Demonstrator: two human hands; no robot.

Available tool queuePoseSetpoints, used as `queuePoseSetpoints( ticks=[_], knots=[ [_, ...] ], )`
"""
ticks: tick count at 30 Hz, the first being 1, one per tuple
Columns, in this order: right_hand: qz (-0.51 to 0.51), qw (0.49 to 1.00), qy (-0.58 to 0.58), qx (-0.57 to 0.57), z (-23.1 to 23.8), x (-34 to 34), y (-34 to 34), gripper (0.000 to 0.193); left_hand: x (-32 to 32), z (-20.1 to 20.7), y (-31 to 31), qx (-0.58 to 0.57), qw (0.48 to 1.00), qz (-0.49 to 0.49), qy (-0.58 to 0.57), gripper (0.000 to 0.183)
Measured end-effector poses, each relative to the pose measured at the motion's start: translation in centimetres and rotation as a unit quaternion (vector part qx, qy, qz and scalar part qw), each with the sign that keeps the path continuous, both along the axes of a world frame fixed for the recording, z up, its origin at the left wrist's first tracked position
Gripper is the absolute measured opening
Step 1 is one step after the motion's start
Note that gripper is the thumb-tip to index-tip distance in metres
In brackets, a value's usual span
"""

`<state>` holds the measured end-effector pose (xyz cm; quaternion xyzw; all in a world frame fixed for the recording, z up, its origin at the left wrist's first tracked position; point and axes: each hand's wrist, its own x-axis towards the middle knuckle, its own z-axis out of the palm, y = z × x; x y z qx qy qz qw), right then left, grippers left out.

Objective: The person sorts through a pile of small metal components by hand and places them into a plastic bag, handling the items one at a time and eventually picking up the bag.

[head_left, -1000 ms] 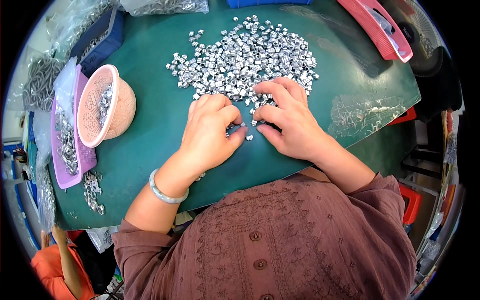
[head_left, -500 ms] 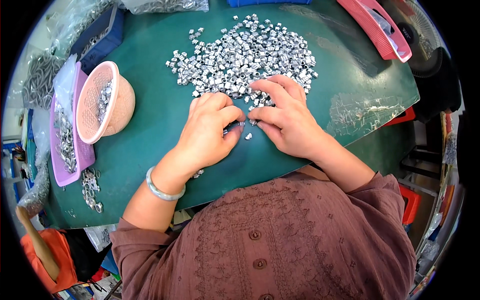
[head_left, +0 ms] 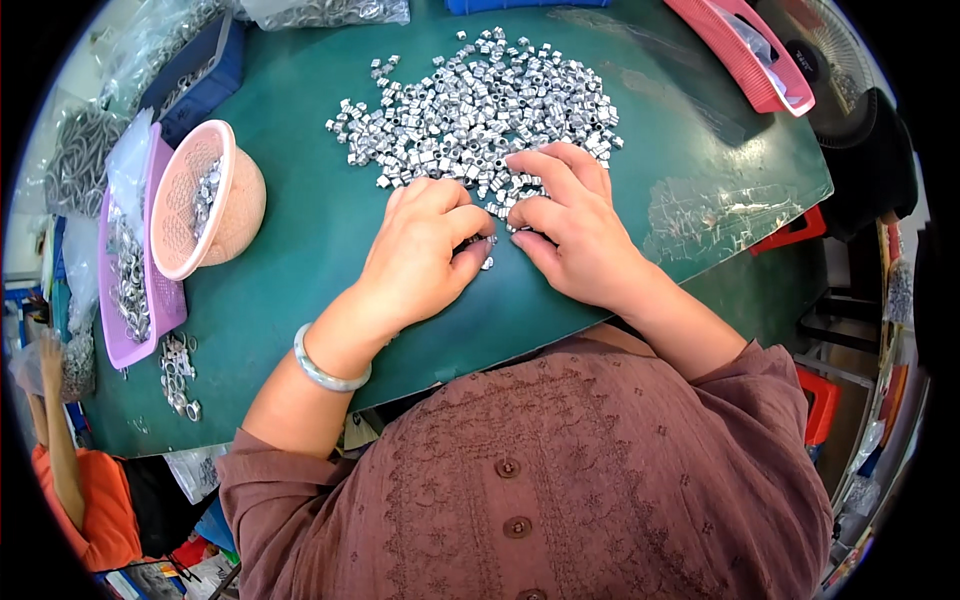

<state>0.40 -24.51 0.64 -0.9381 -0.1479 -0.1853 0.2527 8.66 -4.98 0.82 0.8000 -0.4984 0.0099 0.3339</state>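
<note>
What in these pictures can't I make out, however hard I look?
In the head view:
Left hand: palm hidden by its own back; how many pieces its fingers hold is unclear.
Right hand: palm likewise hidden.
Purple basket: some contents covered by a bag.
Blue bin: inside cut off by the top edge.
Other person's hand: too small and blurred near the rim.

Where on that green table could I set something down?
Bare tabletop shows between the peach basket and the left hand, and between the metal pieces and the pink basket. Crowded: the pieces' near edge, by the right hand, and the table's left side, with the purple basket and blue bin.
</note>
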Motion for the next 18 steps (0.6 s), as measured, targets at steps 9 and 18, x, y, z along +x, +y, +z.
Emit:
queuePoseSetpoints(
  ticks=[9,18],
  knots=[
    [0.006,1.000,0.003,0.019,0.36,-0.60,-0.35,0.019,-0.05,0.19,0.25,-0.007,1.000,0.004,0.011,0.017],
    [0.004,1.000,0.004,-0.006,0.68,-0.88,0.02,0.017,-0.09,0.19,0.44,-0.009,1.000,0.003,0.022,0.020]
  ],
)
